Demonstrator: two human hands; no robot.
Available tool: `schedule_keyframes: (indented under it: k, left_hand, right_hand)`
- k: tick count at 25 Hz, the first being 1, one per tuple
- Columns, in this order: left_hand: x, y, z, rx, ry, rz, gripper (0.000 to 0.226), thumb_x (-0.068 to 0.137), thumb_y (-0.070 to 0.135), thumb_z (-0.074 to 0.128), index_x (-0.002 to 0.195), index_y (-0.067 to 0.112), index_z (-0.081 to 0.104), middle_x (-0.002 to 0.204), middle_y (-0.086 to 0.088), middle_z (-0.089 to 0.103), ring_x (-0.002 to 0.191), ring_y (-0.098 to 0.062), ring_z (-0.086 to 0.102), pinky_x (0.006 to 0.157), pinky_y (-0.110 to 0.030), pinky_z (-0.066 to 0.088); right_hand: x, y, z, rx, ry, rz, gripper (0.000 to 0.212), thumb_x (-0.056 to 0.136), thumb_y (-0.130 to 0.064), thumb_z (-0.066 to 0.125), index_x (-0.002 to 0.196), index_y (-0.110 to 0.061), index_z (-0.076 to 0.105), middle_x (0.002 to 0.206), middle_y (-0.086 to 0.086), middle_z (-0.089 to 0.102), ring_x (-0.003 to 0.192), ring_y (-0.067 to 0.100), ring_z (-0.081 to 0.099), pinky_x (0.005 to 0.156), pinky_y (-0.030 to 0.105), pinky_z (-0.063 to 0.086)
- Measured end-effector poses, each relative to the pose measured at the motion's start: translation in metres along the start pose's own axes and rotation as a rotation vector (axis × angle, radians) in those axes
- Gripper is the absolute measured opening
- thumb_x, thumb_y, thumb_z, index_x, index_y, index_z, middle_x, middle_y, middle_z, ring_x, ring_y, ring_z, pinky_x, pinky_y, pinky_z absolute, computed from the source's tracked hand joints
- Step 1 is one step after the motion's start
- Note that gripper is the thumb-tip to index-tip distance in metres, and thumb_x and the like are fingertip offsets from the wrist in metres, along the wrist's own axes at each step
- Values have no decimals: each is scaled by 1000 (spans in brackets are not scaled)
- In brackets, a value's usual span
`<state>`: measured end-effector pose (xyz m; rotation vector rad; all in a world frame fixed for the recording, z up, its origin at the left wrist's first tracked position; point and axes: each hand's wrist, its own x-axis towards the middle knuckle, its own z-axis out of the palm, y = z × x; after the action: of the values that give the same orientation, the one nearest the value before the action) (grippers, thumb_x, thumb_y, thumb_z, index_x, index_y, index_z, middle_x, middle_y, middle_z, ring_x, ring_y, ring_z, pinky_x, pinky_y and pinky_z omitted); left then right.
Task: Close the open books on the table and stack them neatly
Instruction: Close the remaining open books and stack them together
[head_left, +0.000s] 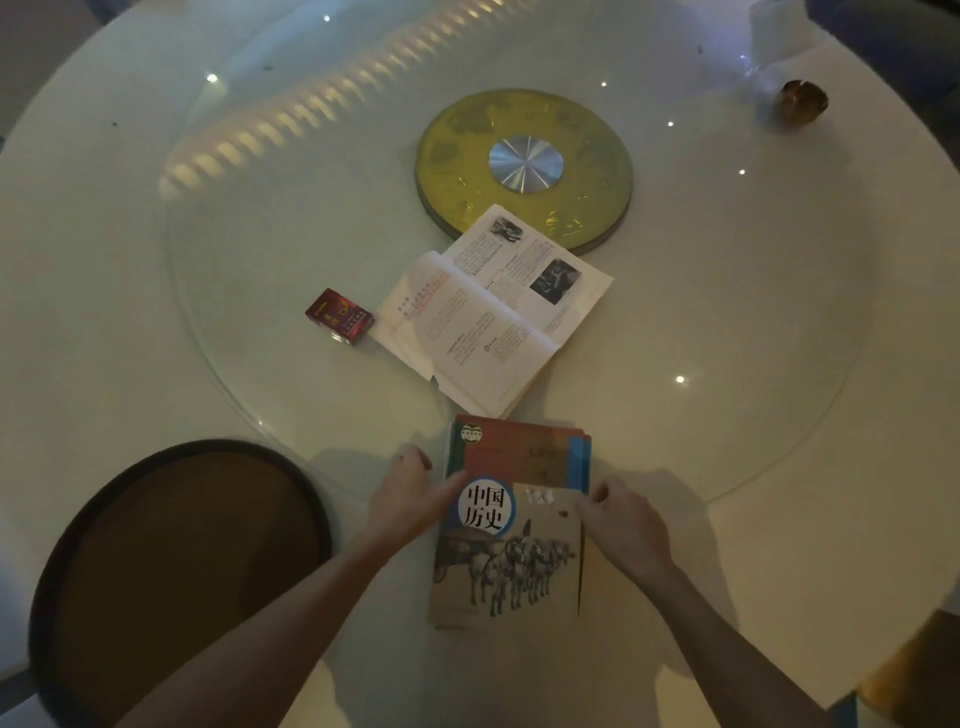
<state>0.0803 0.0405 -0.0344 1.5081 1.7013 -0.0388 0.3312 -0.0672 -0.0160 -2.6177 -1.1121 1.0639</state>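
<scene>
Both hands, left hand (410, 491) and right hand (621, 519), rest loose-fingered on the closed history book (511, 551); open book (496, 306) lies at twelve o'clock

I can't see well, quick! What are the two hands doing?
Left hand: open, fingers resting on the closed horse-cover history book.
Right hand: fingers curled at that book's right edge; grip cannot be told.

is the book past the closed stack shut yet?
No: the white-paged book beyond the closed history textbook with the horse cover lies open, pages up, on the round white table.
</scene>
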Motion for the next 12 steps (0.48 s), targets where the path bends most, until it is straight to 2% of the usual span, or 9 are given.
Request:
schedule_keyframes:
  k: [3, 5, 8, 10, 12]
  left_hand:
    - [40, 28, -22, -486, 27, -138, 50, 83, 52, 74, 110, 15, 54, 108, -6, 62, 98, -24, 63, 68, -30, 50]
    - [66, 49, -34, -673, 65, -210, 49, 87, 44, 73, 116, 9, 58, 104, -10, 65, 90, -22, 63, 68, -32, 52]
    - [99, 76, -41, -689, 132, -227, 42, 89, 35, 73, 116, 2, 68, 111, -16, 73, 74, -13, 60, 60, -28, 47]
    - [113, 89, -42, -714, 155, -251, 37, 90, 35, 72, 112, 4, 69, 113, -14, 72, 84, -20, 64, 65, -29, 49]
    - [125, 103, -41, -726, 178, -299, 26, 91, 36, 68, 100, 11, 66, 114, -11, 70, 100, -28, 64, 80, -37, 55]
  right_hand:
    - [55, -22, -36, 175, -1, -76, 18, 95, -35, 63, 95, -17, 67, 91, -2, 70, 88, 20, 68, 68, 33, 52]
    - [98, -42, -63, 214, 23, -131, 28, 97, -35, 65, 112, -11, 69, 107, 3, 70, 99, 22, 65, 80, 33, 50]
    - [165, -77, -100, 148, 89, -198, 42, 96, -33, 64, 128, -6, 66, 123, 14, 70, 112, 31, 66, 95, 39, 51]
    - [203, -100, -118, 76, 110, -242, 45, 95, -29, 62, 134, -6, 63, 132, 17, 68, 119, 36, 64, 96, 42, 50]
    - [236, -119, -129, 7, 106, -267, 53, 95, -27, 62, 143, -7, 56, 144, 16, 61, 128, 36, 58, 102, 42, 48]
